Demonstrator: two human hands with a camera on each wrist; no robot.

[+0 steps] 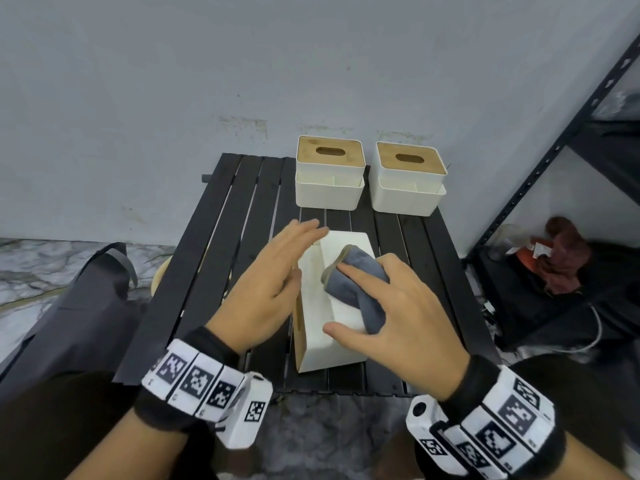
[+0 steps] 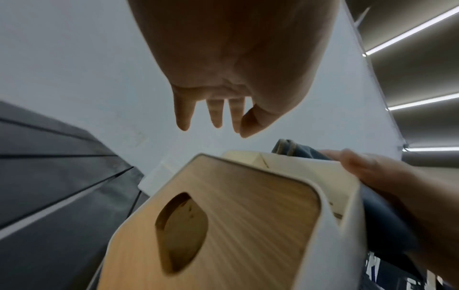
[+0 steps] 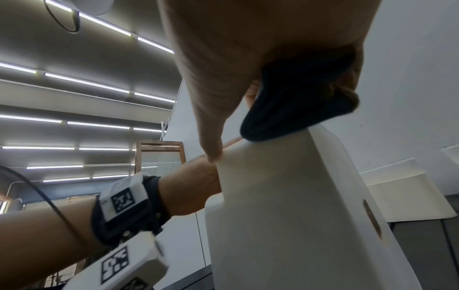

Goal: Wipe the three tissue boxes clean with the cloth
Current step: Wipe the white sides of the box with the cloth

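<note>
A white tissue box (image 1: 318, 355) lies on its side in the middle of the black slatted table (image 1: 221, 254), its wooden lid (image 2: 236, 215) facing left. My right hand (image 1: 337, 299) holds a bunched grey-blue cloth (image 1: 346, 289) and presses it on the box's upward face, index finger over the cloth, thumb on the box. My left hand (image 1: 304, 252) is beside the lid side with straight fingers (image 2: 216, 117); I cannot tell whether it touches the box. Two more white boxes (image 1: 329, 188) (image 1: 407, 195) with wooden lids stand upright at the table's back.
A grey wall runs close behind the table. A black metal shelf (image 1: 554, 150) stands at the right, with a reddish bundle (image 1: 561, 258) on its lower level. A dark bag (image 1: 86, 306) lies on the floor at the left.
</note>
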